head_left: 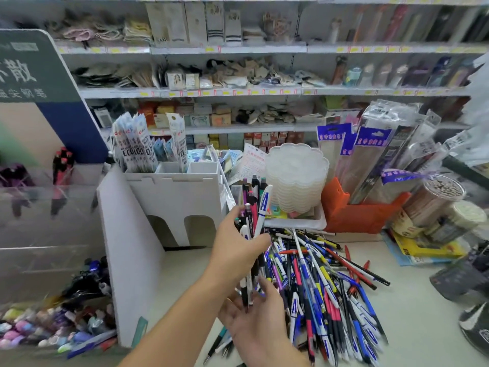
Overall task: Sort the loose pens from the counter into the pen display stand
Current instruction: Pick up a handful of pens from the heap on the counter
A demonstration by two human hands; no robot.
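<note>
1. Head view, pile as landmark: loose pens (pixel 325 284) heaped on the table (pixel 412 308), fanned out every way, not yet sorted.
2. Just left of the pile and above its near edge, a bundle of pens (pixel 252 223) held upright, tips down, probably to square the ends before dropping them into a slot.
3. Left hand (pixel 238 250) wrapped round the bundle's middle, grip closed on it, thumb across the front.
4. Right hand (pixel 254 319) beneath the bundle, palm up, fingers loosely spread and touching the lower ends; grip open, seemingly serving as a stop so nothing slips out.
5. Left of the pile, white display stand (pixel 174 197) with open compartments along its top, some holding packaged refills (pixel 137 144), others showing room.
6. Far left of the pile, clear bins (pixel 53 234) already holding pens; blurred, contents hard to tell.
7. Behind the pile, stack of clear trays (pixel 296 181) on a white tray.
8. Likely next: carrying the bundle left to the stand.
</note>
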